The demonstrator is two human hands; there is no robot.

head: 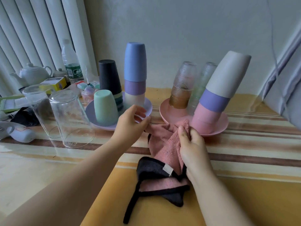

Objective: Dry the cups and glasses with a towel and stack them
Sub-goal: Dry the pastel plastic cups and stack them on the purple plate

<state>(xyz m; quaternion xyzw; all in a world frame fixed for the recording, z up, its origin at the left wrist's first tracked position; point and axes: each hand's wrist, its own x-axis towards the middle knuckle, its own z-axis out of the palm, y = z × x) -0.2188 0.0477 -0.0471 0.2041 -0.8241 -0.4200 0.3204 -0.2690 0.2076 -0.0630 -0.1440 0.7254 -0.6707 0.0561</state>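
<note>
Both the left hand (pixel 130 123) and the right hand (pixel 191 144) pinch the pink, black-edged terry towel (pixel 164 144) above the yellow striped tabletop (pixel 244 176).

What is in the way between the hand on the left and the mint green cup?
Nothing visible. The left hand pinches the pink towel just right of the mint green cup, which stands upside down on the purple plate. Only bare plate rim lies between them.
</note>
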